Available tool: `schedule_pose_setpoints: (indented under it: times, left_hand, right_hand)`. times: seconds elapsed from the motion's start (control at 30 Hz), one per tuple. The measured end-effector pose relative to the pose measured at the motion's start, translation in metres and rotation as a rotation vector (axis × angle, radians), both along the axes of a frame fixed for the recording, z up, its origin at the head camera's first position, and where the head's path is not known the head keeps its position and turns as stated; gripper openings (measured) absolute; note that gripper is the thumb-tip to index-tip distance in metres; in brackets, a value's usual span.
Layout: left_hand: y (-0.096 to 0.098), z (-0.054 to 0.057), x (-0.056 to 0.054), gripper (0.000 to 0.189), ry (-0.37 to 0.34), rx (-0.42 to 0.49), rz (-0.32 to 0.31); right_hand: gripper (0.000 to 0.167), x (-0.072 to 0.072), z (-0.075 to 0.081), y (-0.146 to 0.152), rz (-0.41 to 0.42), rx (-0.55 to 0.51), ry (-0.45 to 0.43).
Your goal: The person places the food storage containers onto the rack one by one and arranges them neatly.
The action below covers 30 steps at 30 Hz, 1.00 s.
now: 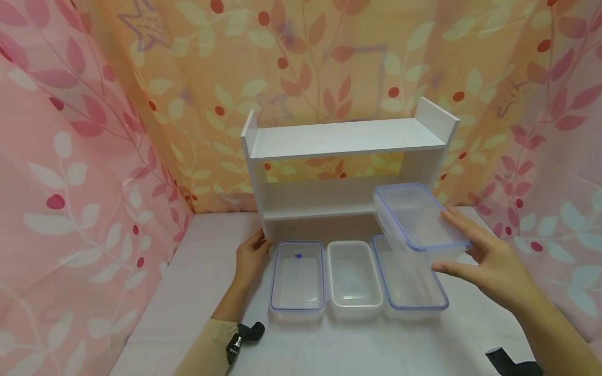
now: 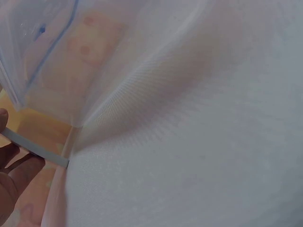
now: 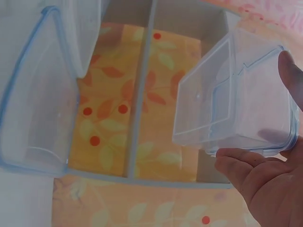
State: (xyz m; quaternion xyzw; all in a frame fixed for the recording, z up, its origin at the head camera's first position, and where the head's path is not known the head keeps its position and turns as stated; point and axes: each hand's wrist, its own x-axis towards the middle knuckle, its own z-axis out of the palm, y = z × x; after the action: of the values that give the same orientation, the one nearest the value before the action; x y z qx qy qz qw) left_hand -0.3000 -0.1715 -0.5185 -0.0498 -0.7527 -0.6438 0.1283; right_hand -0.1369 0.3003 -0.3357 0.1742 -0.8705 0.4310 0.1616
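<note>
In the head view my right hand point(image 1: 491, 263) holds up a clear plastic food container point(image 1: 414, 214) with a blue-edged lid, thumb on the near side and fingers on the far side. The right wrist view shows this container point(image 3: 213, 99) tilted before the shelf openings. My left hand point(image 1: 251, 260) grips the lower left side panel of a white two-tier shelf point(image 1: 348, 138). From the left wrist, the fingers point(image 2: 26, 172) and thumb pinch the thin panel edge point(image 2: 40, 150).
Three containers stand in a row before the shelf: a blue-edged one point(image 1: 298, 282) with a small blue mark, a whitish one point(image 1: 355, 277), and another blue-edged one point(image 1: 414, 292), partly behind the held container. Patterned curtains point(image 1: 305, 62) enclose the white-covered table point(image 1: 188, 292).
</note>
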Motion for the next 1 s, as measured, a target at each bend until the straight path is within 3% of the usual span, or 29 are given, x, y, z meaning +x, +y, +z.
schedule_pose_setpoints:
  times: [0.23, 0.57, 0.77, 1.0]
  left_hand:
    - [0.000, 0.006, 0.004, 0.051, -0.018, -0.002, 0.001]
    - [0.002, 0.035, 0.023, 0.049, -0.022, -0.019, -0.028]
    - [0.004, 0.034, 0.023, 0.049, -0.019, -0.012, -0.025]
    - [0.007, 0.034, 0.020, 0.048, -0.018, -0.018, -0.014]
  right_hand:
    - [0.099, -0.005, 0.014, -0.010, -0.004, -0.024, 0.003]
    - [0.097, -0.009, 0.037, -0.026, 0.021, -0.022, 0.003]
    - [0.099, -0.010, 0.053, -0.034, 0.044, -0.024, 0.049]
    - [0.098, -0.013, 0.072, -0.042, 0.036, -0.007, 0.027]
